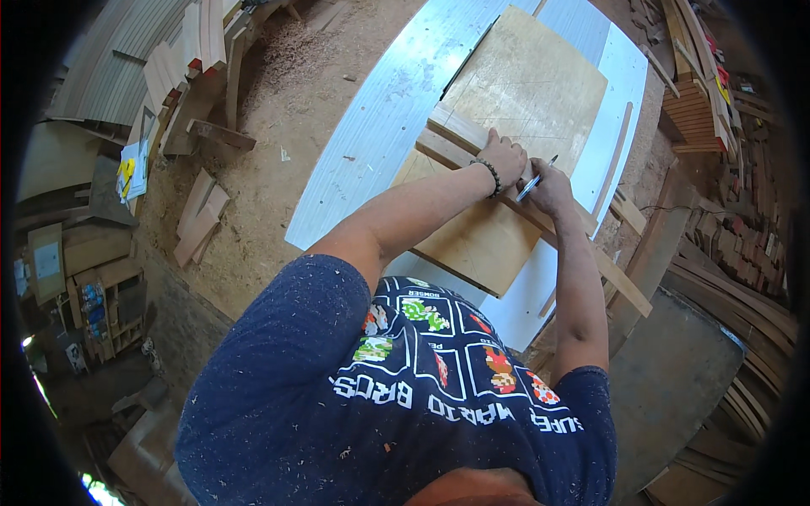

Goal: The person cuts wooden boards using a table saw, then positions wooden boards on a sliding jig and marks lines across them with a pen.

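Note:
A long wooden strip [622,280] lies slantwise across a plywood board [548,72] that has thin lines drawn on it. My left hand [504,160], with a dark bead bracelet at the wrist, is on the strip, fingers bent over it and pressing it to the board. Close beside it, my right hand [550,187] is closed round a blue and white pen [528,187], whose dark end points up and away. A second length of wood [445,152] runs along the strip at its left end. My palms and some fingertips are hidden.
Beneath the board is a white, wood-grained table panel [354,160]. Loose wood offcuts [202,221] lie on the dusty floor to the left. Stacked timber [198,51] stands at the far left, with more wood piles [734,228] along the right. A dark sheet [675,379] sits at the near right.

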Demonstrator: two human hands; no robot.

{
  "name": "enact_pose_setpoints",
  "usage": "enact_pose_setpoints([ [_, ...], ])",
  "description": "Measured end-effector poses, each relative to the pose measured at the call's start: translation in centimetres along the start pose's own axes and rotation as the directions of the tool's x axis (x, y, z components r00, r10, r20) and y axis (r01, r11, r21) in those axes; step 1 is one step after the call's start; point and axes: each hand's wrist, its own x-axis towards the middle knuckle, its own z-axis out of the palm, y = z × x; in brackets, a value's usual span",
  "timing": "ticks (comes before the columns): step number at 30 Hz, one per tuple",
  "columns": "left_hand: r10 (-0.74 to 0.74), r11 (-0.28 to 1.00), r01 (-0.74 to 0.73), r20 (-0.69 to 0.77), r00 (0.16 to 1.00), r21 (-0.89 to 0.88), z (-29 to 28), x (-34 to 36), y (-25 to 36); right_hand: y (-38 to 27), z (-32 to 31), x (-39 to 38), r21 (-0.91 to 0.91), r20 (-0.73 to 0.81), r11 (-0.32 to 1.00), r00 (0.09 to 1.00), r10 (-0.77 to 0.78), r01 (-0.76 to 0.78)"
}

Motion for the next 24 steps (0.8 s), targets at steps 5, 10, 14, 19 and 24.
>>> enact_pose_setpoints([
  [5,0.0,1.0,0.0,-0.024,1.0,-0.007,0.42,0.1,0.2,0.23,0.13,0.04,-0.011,-0.001,1.0,1.0,0.005,-0.005],
  [10,-0.003,1.0,0.003,-0.013,1.0,0.004,0.3,-0.01,0.29,0.21,0.14,-0.01,-0.013,0.001,1.0,1.0,0.011,-0.011],
  [14,-0.009,1.0,0.009,0.008,1.0,0.023,0.12,0.08,0.45,0.36,0.09,-0.08,0.01,0.011,1.0,1.0,0.009,-0.009],
  [19,-0.007,1.0,0.007,-0.004,1.0,0.016,0.32,0.32,0.34,0.15,-0.05,0.12,0.003,0.026,0.999,0.999,0.048,-0.048],
  [24,-0.018,0.999,0.02,-0.034,0.999,0.038,0.4,0.24,0.26,0.21,-0.02,0.48,0.018,0.023,1.0,1.0,0.019,-0.019],
])
